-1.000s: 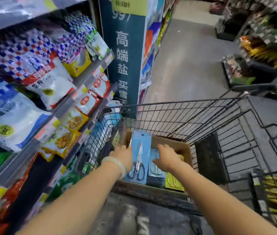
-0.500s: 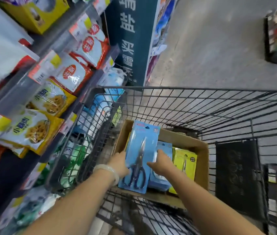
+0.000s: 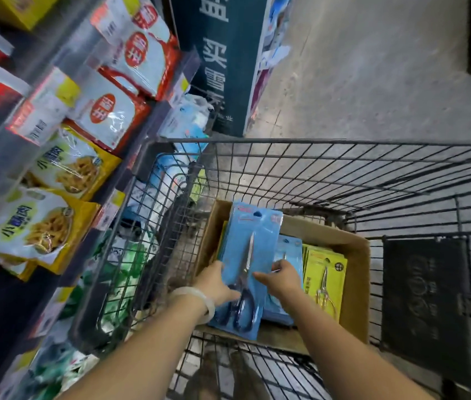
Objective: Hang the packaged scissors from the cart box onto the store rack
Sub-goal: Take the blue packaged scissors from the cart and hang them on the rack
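Observation:
A blue-carded pack of scissors [image 3: 253, 249] with dark handles stands tilted up out of the cardboard box [image 3: 355, 255] in the wire cart [image 3: 315, 174]. My left hand [image 3: 217, 282], with a pale bangle on the wrist, grips the pack's left edge low down. My right hand [image 3: 280, 280] holds its right edge, thumb on the front. More blue packs [image 3: 293, 255] and yellow-green scissor packs [image 3: 325, 272] lie in the box beside it.
Shelves of bagged food [image 3: 64, 174] run close along the cart's left side. A dark blue sign pillar [image 3: 222, 67] stands beyond the cart's far end. Grey floor [image 3: 372, 82] stretches ahead on the right. A black panel [image 3: 427, 298] sits at the cart's right.
The view has tipped down and closer to the cart. Both hands have raised the blue scissors pack a little higher out of the box, keeping their grip on its edges.

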Motion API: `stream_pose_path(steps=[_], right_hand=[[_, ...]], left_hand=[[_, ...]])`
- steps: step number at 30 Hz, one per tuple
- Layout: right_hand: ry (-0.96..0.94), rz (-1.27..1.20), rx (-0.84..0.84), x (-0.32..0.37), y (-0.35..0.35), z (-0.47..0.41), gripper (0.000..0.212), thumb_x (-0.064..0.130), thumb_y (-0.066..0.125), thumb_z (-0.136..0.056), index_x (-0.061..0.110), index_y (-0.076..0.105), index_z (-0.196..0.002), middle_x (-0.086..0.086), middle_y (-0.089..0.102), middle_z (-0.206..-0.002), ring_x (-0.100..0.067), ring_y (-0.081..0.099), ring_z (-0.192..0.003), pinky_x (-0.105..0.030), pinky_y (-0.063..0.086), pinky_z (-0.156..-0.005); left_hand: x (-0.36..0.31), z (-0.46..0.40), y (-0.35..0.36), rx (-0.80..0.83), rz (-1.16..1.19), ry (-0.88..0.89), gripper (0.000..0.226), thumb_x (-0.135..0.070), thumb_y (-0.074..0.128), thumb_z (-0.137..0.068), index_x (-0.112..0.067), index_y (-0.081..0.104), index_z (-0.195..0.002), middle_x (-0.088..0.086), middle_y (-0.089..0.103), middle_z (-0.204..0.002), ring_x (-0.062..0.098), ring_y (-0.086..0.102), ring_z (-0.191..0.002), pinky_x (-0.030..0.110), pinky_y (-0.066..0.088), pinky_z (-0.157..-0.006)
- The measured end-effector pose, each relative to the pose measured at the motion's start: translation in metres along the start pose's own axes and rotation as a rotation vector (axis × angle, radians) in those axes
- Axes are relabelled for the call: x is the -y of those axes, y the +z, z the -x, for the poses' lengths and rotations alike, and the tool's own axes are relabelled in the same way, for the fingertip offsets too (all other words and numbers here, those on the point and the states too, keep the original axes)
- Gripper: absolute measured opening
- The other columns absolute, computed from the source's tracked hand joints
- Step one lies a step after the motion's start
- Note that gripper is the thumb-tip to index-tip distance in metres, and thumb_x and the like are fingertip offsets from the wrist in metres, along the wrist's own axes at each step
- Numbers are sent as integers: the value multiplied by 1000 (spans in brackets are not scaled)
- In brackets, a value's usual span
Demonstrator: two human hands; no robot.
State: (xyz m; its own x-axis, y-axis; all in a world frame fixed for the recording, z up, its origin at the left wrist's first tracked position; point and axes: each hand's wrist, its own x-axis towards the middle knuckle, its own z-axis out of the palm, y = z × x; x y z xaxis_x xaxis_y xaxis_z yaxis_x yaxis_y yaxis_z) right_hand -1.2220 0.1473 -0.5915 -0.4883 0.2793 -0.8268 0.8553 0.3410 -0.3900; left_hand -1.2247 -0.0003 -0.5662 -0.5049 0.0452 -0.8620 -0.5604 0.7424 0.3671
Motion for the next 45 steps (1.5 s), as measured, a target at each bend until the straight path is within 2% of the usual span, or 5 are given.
stream_pose_path(steps=[8,14,18,25,45], right_hand=[[-129,-175,254,15,-18,19,26,5,62,-87,0,62,-112,-8,63,-96,-7,57,-66,-13,45,-49],[-232,-207,262,36,-13,26,27,13,66,-85,17,49,-64,3,54,-65,-9,54,-62,-16,42,-53],[-172,-315,108,22,-11,14,17,30,62,-88,14,59,-84,-6,62,-85,-15,58,-74,-25,45,-66],[-26,35,12,-17,10,-11,64,37,75,-75,4,46,-122,-13,61,-117,-29,60,-105,-28,40,-73],[-422,-241,215,45,-34,46,17,1,72,-77,5,69,-94,-14,71,-95,-26,66,-84,-42,55,-84]], left_hand=[[3,8,-18,-2,377,-31,61,-18,79,-72,-10,48,-124,6,62,-120,23,60,-107,37,47,-97],[0,22,-35,-91,628,-20,22,-1,67,-82,-13,60,-99,11,67,-103,27,64,-99,42,49,-96],[13,20,-39,-184,727,-92,28,-3,68,-82,-4,62,-109,18,68,-108,34,66,-99,49,51,-92],[47,15,-39,-278,840,-148,21,-3,67,-83,-5,62,-104,17,69,-102,32,67,-90,43,54,-81],[42,91,-47,-466,984,-34,12,-6,66,-83,-18,64,-84,17,70,-101,34,66,-94,51,51,-91]])
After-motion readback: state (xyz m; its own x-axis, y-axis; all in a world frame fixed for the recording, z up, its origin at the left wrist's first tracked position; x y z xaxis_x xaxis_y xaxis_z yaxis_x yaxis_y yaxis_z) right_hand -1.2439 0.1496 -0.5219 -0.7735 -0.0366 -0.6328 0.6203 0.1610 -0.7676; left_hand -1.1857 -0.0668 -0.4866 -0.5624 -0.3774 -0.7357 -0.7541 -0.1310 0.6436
